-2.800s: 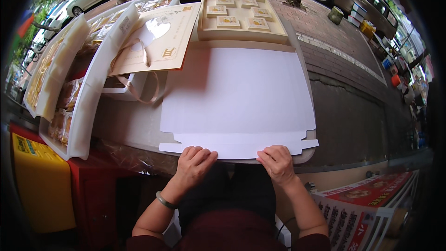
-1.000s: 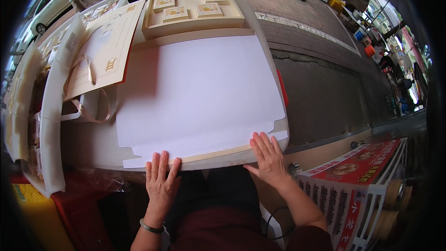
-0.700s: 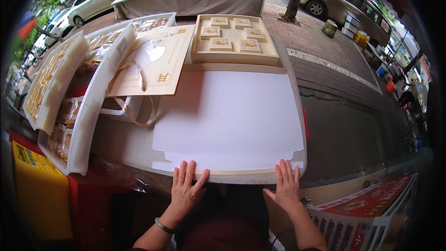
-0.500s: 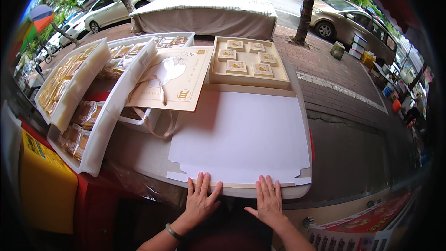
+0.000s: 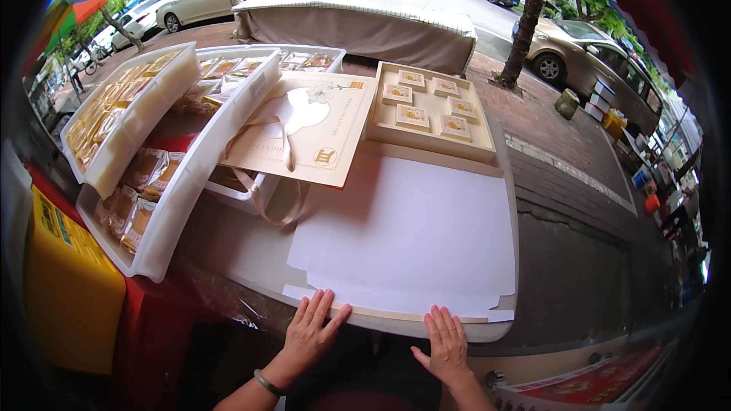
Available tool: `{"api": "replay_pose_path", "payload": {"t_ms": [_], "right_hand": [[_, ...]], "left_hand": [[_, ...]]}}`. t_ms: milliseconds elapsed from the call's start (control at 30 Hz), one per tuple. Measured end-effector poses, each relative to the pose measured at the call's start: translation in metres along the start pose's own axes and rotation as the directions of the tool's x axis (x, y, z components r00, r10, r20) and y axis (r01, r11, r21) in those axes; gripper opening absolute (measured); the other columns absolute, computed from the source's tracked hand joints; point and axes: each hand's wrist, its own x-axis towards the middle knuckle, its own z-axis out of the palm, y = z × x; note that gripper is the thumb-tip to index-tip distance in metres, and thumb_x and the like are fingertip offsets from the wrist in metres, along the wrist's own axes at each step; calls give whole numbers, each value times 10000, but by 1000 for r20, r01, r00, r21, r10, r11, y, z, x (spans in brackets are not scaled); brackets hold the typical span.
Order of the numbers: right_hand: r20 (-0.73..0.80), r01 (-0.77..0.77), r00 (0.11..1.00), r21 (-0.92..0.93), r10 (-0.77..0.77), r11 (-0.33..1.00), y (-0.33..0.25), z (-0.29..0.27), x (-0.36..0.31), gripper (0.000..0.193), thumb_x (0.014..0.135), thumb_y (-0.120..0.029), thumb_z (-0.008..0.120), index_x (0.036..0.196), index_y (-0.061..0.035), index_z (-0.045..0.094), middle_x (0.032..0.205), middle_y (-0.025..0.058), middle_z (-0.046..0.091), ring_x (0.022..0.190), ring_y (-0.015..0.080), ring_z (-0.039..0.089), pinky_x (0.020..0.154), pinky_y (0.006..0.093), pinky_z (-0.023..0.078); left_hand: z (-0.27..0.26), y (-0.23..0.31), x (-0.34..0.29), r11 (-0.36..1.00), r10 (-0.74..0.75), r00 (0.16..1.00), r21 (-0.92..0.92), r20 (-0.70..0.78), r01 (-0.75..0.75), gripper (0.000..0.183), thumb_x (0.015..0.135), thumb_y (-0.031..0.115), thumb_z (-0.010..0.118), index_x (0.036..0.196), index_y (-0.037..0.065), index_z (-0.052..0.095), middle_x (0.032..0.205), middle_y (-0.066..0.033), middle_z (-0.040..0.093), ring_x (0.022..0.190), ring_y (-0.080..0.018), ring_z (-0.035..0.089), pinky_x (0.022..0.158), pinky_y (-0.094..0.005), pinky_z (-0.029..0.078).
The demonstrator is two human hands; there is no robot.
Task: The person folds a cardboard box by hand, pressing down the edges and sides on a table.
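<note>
A large white cardboard sheet (image 5: pixel 403 236) with cut corner tabs lies flat on the table, a narrow cream strip folded along its near edge. On the left part of that edge rest the fingers of my left hand (image 5: pixel 311 329), stretched and slightly spread. My right hand (image 5: pixel 446 348) lies farther right on the same edge, its fingers extended and thumb out to the side. Neither hand grips anything. Beyond the sheet's far edge stands a shallow cream box (image 5: pixel 430 144) holding several small square printed boxes (image 5: pixel 412 116).
A cream printed cover (image 5: pixel 335 154) with a ribbon (image 5: pixel 287 144) overlaps the sheet's far left corner. White plastic trays (image 5: pixel 199 186) of wrapped pastries (image 5: pixel 139 222) crowd the left side. A yellow container (image 5: pixel 72 297) stands low at left. The grey table's rounded edge (image 5: pixel 499 332) runs close to my right hand.
My view has shifted, so the table appears farther right and tilted. Along the sheet's near edge, my left hand has slid slightly left. My right hand stays about where it was.
</note>
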Motion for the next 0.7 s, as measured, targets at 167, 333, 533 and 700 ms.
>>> {"api": "replay_pose_path", "payload": {"t_ms": [167, 333, 533, 700], "right_hand": [[-9, -89, 996, -59, 89, 994, 25, -7, -22, 992, 648, -260, 922, 1481, -6, 446, 1557, 216, 442, 1455, 397, 411, 1194, 555, 308], [-27, -116, 993, -19, 115, 993, 14, -8, -17, 986, 692, -294, 913, 1481, 37, 423, 1560, 249, 416, 1458, 430, 389, 1187, 582, 309], [-320, -33, 943, 181, 91, 983, 6, -40, 4, 231, 899, -232, 765, 982, -36, 677, 1029, 130, 710, 1032, 338, 675, 1050, 541, 440], [-315, 115, 949, 364, 6, 924, -39, -5, 31, 271, 888, -246, 773, 1036, -45, 670, 1045, 110, 699, 1006, 313, 670, 955, 452, 516]], "left_hand": [[7, 9, -2, 996, -83, 997, 24, -5, 83, 753, 769, 223, 788, 1478, 200, 537, 1546, -284, 421, 1455, -461, 392, 1161, -620, 317], [20, 44, 9, 995, -63, 998, -84, -7, 62, 957, 704, 312, 879, 1506, 28, 441, 1590, -333, 316, 1512, -501, 267, 1210, -636, 199], [34, 55, 18, 996, 88, 995, -23, 55, -87, 891, 737, 318, 831, 1531, 165, 459, 1607, -184, 384, 1517, -407, 313, 1231, -595, 185], [35, 61, 21, 997, 73, 997, -7, -18, -73, 584, 872, 244, 654, 1438, 134, 565, 1557, -171, 468, 1477, -364, 399, 1198, -602, 252]]}}
